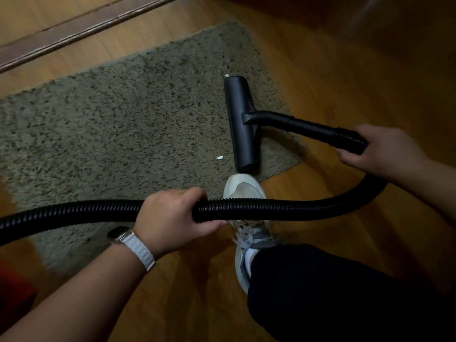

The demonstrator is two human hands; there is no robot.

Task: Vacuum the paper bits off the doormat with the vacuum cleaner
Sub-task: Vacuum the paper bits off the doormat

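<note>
Doormat: shaggy grey-green rectangular pile doormat [123, 114], lying flat on the warm brown wooden plank floor [333, 70]; its long axis runs diagonally from lower left to upper right.
Floor nozzle: black plastic bar-shaped vacuum floor nozzle [241, 124], resting on the right-hand part of the doormat, its long side running roughly along the mat's right edge.
Rigid tube: black smooth plastic tube [296, 125], joined to the middle of the floor nozzle and angled out to the right, over the mat's edge and the floor.
Hose: black ribbed flexible hose [271, 208], continuing from the rigid tube, curving down and back to the left, then leaving the view at the left edge.
Right hand: right hand [380, 151], fingers curled and clamped around the ribbed hose end where it meets the rigid tube.
Left hand: left hand [170, 215], fingers wrapped closed around the hose mid-length; thumb lies along the underside.
Wristwatch: dark-faced wristwatch with white woven band [133, 243], on the left wrist.
Paper bits: one small white paper scrap [219, 157] on the pile just left of the nozzle's near end; another white scrap [227, 75] touching the nozzle's far end.
Shoe: white and grey laced sports shoe [246, 218], toe on the mat's near corner, just short of the nozzle, beneath the hose.
Threshold: dark brown wooden threshold strip [81, 33], well beyond the mat, upper left.
</note>
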